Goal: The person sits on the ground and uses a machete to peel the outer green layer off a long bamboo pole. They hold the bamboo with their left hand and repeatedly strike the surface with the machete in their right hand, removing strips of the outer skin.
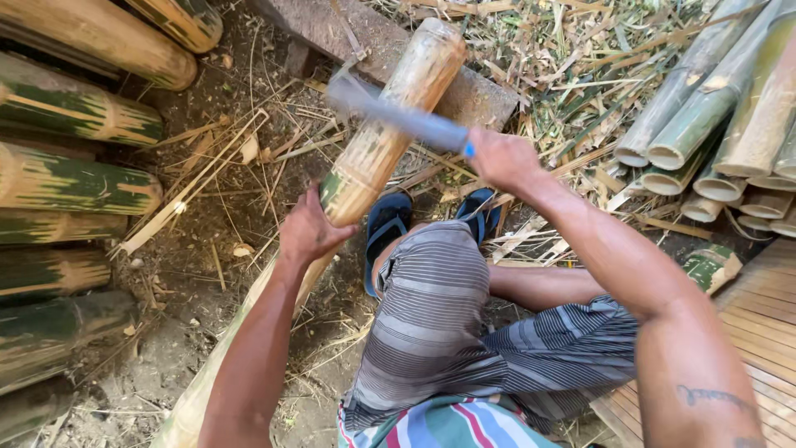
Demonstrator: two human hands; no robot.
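Bamboo pole (381,141), tan w/ green patches, runs diagonally from bottom-left up to a wooden block (477,91) its far end rests on. Left hand (308,232) is wrapped around the pole's underside approx. mid-length, fingers closed on it. Right hand (499,158) is fisted round the handle of a long blade (390,112), blurred, so prob. mid-swing; blade lies across the pole just above the left hand. Between the hands, lower down: feet in blue sandals (385,228), striped shorts (448,323). Left of the left hand: row of green bamboo lengths (75,182) on dirt. Right of the right hand: stacked cut bamboo tubes (713,124), strips and shavings (572,66) around.
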